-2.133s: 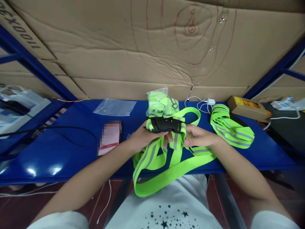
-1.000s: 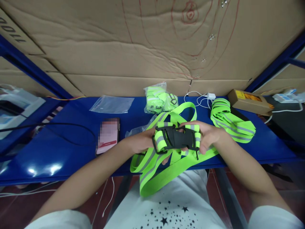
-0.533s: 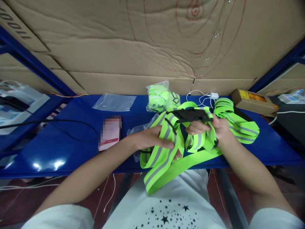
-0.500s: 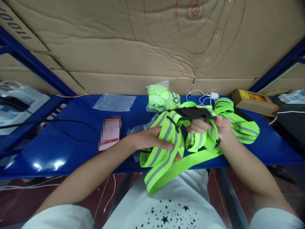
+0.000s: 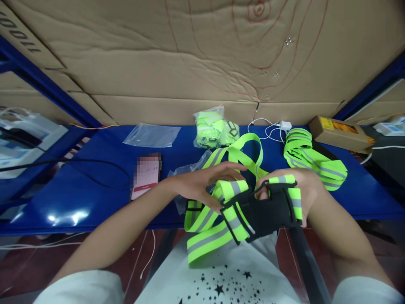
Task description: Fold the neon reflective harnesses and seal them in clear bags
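gripping the black buckle [image 5: 268, 219] by its end at three o'clock, the right hand [image 5: 305, 185] is the nearer of the two, wrapped behind and around it, with a fingertip showing through the gap in its middle. the buckle lies at about eight o'clock from that hand and at about four o'clock from the left hand [image 5: 199, 183]. its long axis tips slightly, running from between eight and nine to between two and three, so its lower end points toward the left hand's side. the left hand is parted rather wide, thumb and fingers curved to either side of a loop of the green strap [image 5: 205, 242]; whether the thumb presses on the strap, i cannot tell.

the buckle is held up at the front edge of the shiny blue counter [image 5: 79, 181], over the white shirt [image 5: 218, 270], and one fold of strap hangs past that edge. from the buckle, the phone [image 5: 146, 177] lies between nine and ten, a flat clear bag [image 5: 153, 135] at ten, bagged green straps [image 5: 209, 128] at eleven, and a rolled strap [image 5: 316, 160] between one and two, with a cardboard box [image 5: 335, 135] just beyond it. a cardboard panel [image 5: 142, 76] closes off the back at twelve.
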Motion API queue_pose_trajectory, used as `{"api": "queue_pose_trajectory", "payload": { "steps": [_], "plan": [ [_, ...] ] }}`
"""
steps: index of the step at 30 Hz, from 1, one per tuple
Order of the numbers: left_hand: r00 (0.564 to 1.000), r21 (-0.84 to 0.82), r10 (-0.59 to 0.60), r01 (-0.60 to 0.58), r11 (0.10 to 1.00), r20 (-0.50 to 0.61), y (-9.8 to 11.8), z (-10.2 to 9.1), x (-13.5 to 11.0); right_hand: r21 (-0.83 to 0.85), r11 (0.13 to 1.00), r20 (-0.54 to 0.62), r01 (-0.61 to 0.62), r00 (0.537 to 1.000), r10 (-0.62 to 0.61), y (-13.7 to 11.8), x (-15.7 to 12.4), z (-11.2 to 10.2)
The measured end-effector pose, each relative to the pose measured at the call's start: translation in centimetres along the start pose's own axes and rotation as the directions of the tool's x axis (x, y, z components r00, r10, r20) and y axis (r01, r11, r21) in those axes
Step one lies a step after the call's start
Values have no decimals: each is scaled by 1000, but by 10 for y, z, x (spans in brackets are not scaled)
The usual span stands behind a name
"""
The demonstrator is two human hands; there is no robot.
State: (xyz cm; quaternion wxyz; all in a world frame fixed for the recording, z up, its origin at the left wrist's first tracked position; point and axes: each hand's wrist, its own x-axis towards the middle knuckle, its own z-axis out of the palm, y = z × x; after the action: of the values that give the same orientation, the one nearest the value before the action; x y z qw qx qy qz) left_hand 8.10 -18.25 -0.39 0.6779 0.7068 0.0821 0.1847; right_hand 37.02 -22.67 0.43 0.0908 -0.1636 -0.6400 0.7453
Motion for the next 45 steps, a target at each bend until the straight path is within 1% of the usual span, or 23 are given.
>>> {"api": "queue_pose_trajectory", "payload": {
  "steps": [3,5,8,10,14,19,24,28,29,30,31,32,34,35,36,37,38,39,41,43,45],
  "plan": [
    [998,39,11,-13,999,62,3,-1,-3,67,998,1,22,1000,-22,-5,4,0],
    [996,74,-6,-1,997,91,4,-1,-6,85,995,5,54,999,-54,-4,9,0],
    [992,149,-64,48,988,105,3,0,-7,28,996,36,85,996,-86,-1,16,-2],
    [990,171,-95,77,982,103,1,0,-7,-10,997,44,82,996,-81,0,17,-4],
    [985,172,-148,131,976,89,1,1,-8,-3,997,1,72,997,-72,-2,13,-5],
    [971,130,-208,193,973,116,5,6,-7,5,998,-50,59,997,-59,-4,13,-4],
    [970,151,-212,194,969,115,5,6,-6,-59,996,19,71,997,-70,-4,18,-4],
    [969,147,-212,193,970,126,5,6,-6,-70,994,21,88,996,-87,-6,20,-1],
    [968,139,-214,196,971,132,5,6,-6,-74,993,-1,96,995,-96,-7,22,0],
    [970,126,-206,189,974,131,4,7,-5,-75,991,-60,114,991,-118,-7,25,2],
    [975,111,-189,176,978,120,4,7,-4,-79,986,-153,145,976,-156,-8,28,4],
    [982,95,-167,159,983,90,3,7,-2,-94,979,-266,183,943,-202,-7,33,6],
    [991,74,-131,133,988,-32,-1,5,0,-172,954,-468,246,832,-299,-4,44,8],
    [985,64,-130,138,988,-116,-4,3,1,-232,938,-526,258,778,-344,-1,50,8],
    [969,49,-145,157,986,-200,-8,1,1,-297,919,-556,258,737,-386,2,55,8],
    [947,28,-167,181,983,-276,-12,-2,1,-352,901,-562,252,713,-419,6,59,7],
    [924,6,-183,197,980,-336,-16,-4,1,-388,888,-559,246,704,-439,9,62,6],
    [905,-8,-198,210,978,-376,-19,-5,1,-399,884,-550,244,707,-444,12,65,6],
    [892,-39,-215,218,975,-397,-25,-4,1,-367,896,-513,250,749,-419,15,67,5],
    [897,-115,-198,165,979,-396,-26,-1,3,-306,918,-460,253,805,-375,13,66,6],
    [901,-209,-168,90,974,-399,-24,4,6,-228,935,-402,271,849,-344,10,66,8]
  ]
}}
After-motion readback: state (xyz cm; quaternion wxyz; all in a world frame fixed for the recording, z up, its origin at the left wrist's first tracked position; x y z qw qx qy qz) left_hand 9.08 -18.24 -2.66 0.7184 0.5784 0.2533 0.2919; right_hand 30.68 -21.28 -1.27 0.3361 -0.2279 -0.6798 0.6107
